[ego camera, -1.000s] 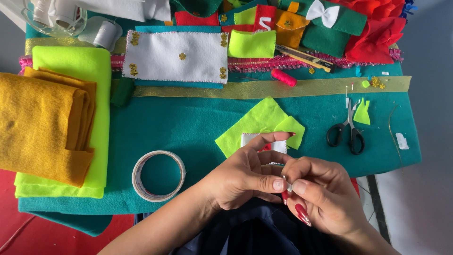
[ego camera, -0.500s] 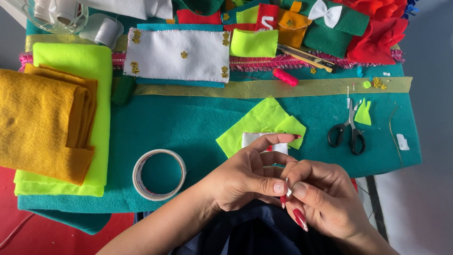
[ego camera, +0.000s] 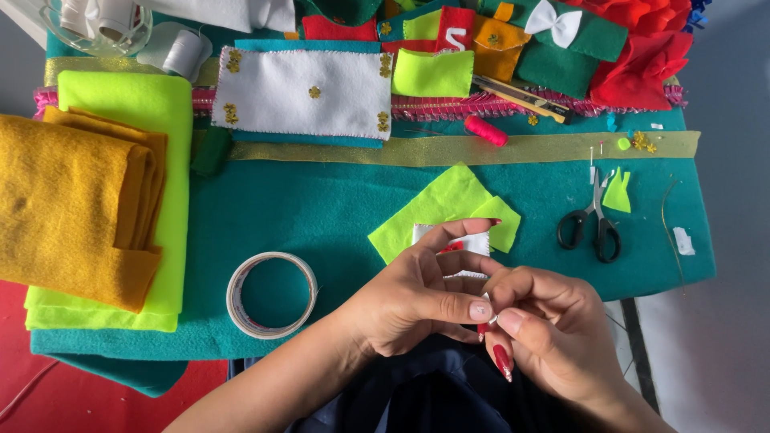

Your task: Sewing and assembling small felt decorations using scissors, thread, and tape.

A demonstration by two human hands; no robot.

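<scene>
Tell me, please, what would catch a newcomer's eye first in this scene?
Probably the two hands at bottom centre: the left hand and right hand pinch something small together above a white piece of cloth. Next, the folded mustard felt at far left, and the black scissors to the right.

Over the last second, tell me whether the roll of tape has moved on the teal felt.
No. The roll of tape lies at the same spot on the teal felt, equally left of the lime felt piece and below the folded yellow cloth.

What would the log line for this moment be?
left hand: holds white piece | right hand: pinching at it | tape roll, scissors nearby
</scene>
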